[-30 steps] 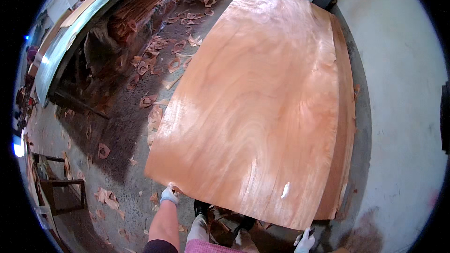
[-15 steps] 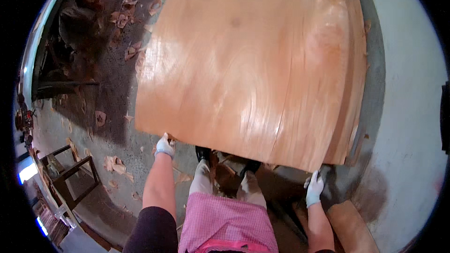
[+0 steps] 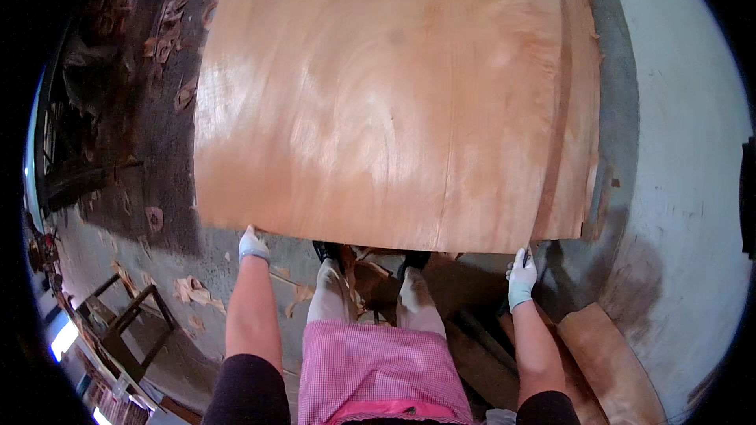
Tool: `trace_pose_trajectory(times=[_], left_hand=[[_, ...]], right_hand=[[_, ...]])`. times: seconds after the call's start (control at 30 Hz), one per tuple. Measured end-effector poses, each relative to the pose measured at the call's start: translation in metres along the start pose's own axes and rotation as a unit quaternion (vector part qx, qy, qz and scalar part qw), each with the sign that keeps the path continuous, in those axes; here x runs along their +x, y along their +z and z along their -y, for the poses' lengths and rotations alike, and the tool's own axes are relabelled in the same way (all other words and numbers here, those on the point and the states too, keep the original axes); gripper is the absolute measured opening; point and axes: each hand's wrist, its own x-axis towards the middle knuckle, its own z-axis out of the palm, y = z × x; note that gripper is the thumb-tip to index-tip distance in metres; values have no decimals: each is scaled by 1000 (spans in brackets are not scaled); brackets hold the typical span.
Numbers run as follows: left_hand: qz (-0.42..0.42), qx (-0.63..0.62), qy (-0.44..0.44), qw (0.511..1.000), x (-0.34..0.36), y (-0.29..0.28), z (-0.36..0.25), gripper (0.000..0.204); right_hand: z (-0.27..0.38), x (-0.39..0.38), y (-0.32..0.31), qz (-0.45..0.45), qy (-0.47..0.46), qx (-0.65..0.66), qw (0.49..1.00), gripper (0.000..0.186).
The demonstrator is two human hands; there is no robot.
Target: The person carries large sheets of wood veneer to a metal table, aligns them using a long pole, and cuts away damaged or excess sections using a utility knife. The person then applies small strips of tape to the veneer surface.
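A large, thin sheet of wood veneer (image 3: 378,126), pale orange-brown with a glossy grain, spreads out in front of me over a stack of similar sheets (image 3: 579,149), whose edges show along the right. My left hand (image 3: 253,244), in a white glove, grips the sheet's near edge toward its left corner. At the near right corner my right hand (image 3: 521,274), gloved as well, pinches the same sheet. Fingers of both hands are partly hidden by the sheet's edge. A thin crack runs through the veneer right of its middle.
Torn veneer scraps (image 3: 197,293) litter the floor at the left. A dark frame stand (image 3: 130,319) is at the lower left. On the right rises a pale wall (image 3: 685,149). Another wood piece (image 3: 614,362) leans at the lower right, beside dark bars near my legs.
Both hands have moved the veneer sheet's near edge leftward, and its right corner has come up in the picture. More of the stack beneath shows along the right. Both hands keep their hold.
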Motion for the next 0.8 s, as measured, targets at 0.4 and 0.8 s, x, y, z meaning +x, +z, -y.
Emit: trace_pose_trajectory(times=[0.4,0.8], left_hand=[[186,706,553,400,-230,154,70,77],[249,861,327,300,-232,197,62,79]], right_hand=[[-15,-7,-14,29,18,71,997,52],[-105,14,-58,-138,25,-185,973,45]])
